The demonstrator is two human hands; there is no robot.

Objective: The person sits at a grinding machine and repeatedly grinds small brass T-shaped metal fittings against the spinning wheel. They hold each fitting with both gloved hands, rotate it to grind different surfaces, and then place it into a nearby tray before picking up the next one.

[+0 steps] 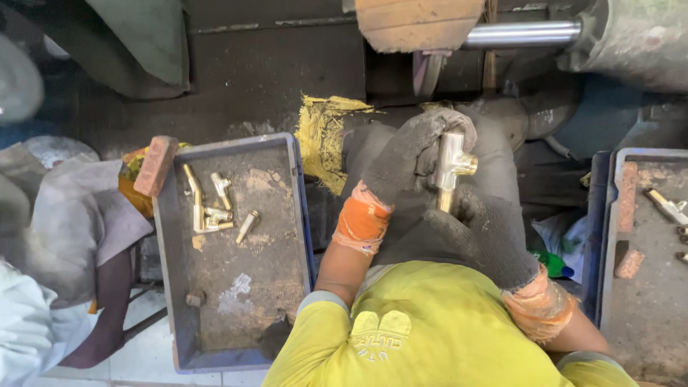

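Note:
A brass tee-shaped tap fitting [450, 166], partly polished silver, stands upright between both gloved hands. My left hand [408, 154] in a dark grey glove with an orange cuff wraps its upper end from the left. My right hand [491, 236], gloved the same way, grips its lower stem from below. The fitting is held just under a wooden-faced wheel [418, 23] on a steel shaft [522, 33].
A grey tray [179, 301] at left holds several brass fittings [212, 208], with a brick [155, 165] on its corner. Another grey tray [631, 315] at right holds more fittings [668, 206]. A yellow-stained rag [324, 136] lies beside the machine. Another person's leg [107, 308] is at far left.

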